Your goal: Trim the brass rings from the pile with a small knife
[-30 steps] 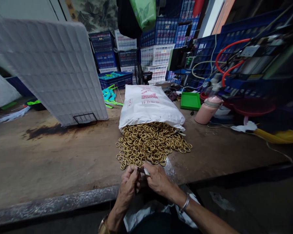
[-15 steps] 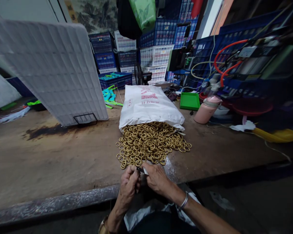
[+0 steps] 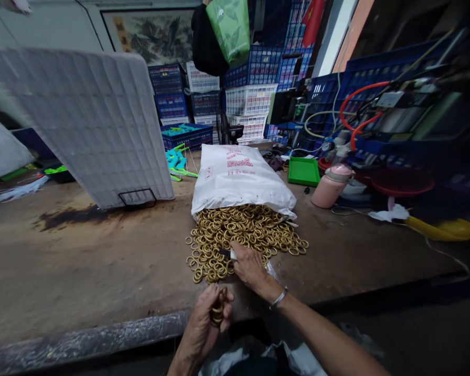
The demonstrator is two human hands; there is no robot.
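My left hand (image 3: 202, 319) is closed around several gold-coloured rings (image 3: 216, 315) near the table's front edge. Farther forward, my right hand (image 3: 252, 267) grips a small tool with a dark, flat tip and a white handle (image 3: 225, 253); its exact kind is unclear. The tool lies over the front of a loose pile of gold-coloured rings (image 3: 235, 228). This pile spills from the open mouth of a white sack (image 3: 241, 185) with red print, lying on its side. Some fingertips of my right hand reach over the rings.
A white quilted panel (image 3: 102, 125) stands upright at the left on the wooden table (image 3: 113, 271). Right of the sack are a green tray (image 3: 303, 171), a pink bottle (image 3: 331, 188) and a machine with orange hoses (image 3: 399, 112). Stacked crates (image 3: 250, 99) fill the back.
My right hand has moved forward with the tool, away from my left hand and onto the rings. My left hand has turned, showing the rings in it. The view has tilted up slightly.
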